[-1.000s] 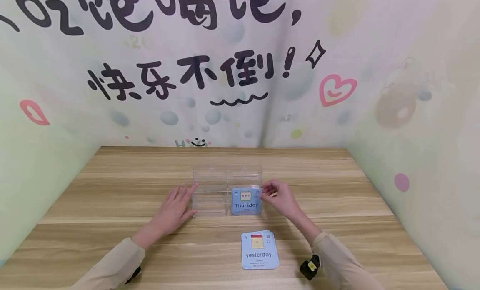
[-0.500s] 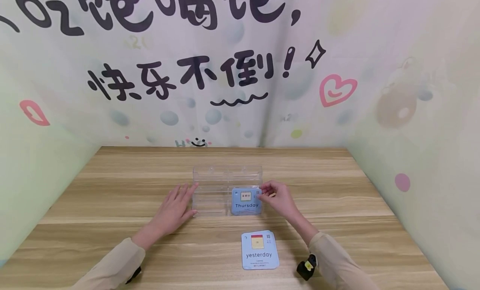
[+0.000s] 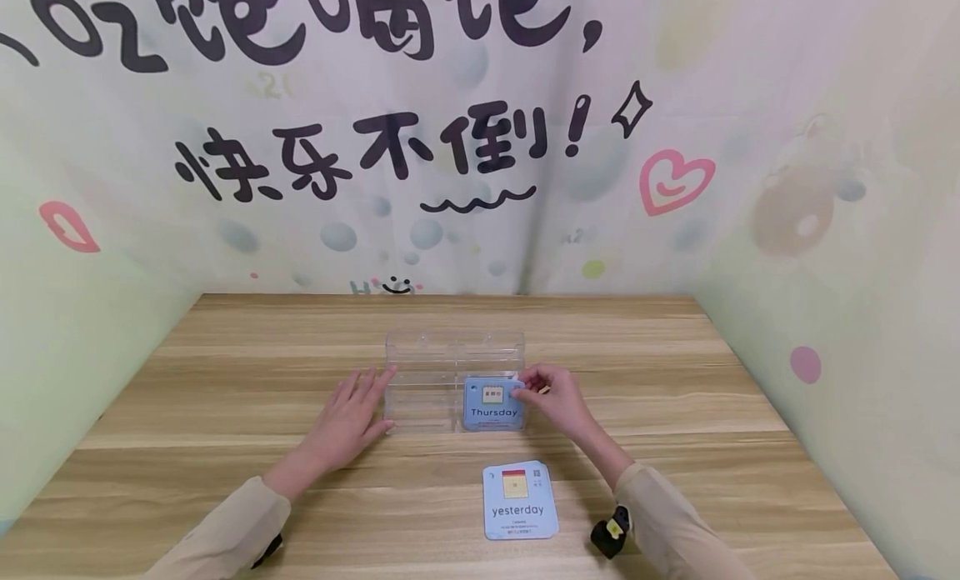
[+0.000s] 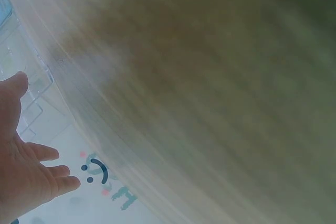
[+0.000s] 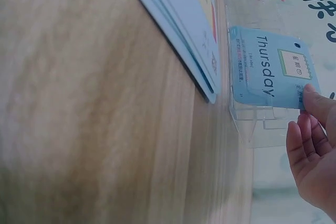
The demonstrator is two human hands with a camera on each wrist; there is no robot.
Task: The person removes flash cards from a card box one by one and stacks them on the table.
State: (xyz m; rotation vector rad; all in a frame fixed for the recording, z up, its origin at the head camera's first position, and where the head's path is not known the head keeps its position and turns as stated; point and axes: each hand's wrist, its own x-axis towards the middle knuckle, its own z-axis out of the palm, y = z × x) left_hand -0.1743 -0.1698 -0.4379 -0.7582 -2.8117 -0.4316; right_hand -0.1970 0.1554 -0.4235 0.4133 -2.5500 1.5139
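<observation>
A clear plastic card holder (image 3: 420, 405) with tiered compartments stands on the table. In its lower right compartment sits a blue flashcard (image 3: 492, 405) reading "Thursday". My right hand (image 3: 557, 397) pinches the upper right corner of that card between thumb and fingers, as the right wrist view also shows with the card (image 5: 268, 69). On the other side, my left hand (image 3: 351, 417) rests against the holder's left edge, its fingers spread and fairly straight. Nearer to me lies a stack of blue flashcards (image 3: 520, 522), the top one reading "yesterday"; several layers show in the right wrist view.
The wood-grain table (image 3: 225, 380) reaches back to a patterned wall (image 3: 480, 230) with black lettering. Pale side walls (image 3: 840, 297) border it left and right. A black strap device (image 3: 609, 537) is on the right wrist.
The "Thursday" card has shifted very slightly right and down, with the right hand still at its corner. My right forearm has drawn slightly inward. The left hand has stayed put.
</observation>
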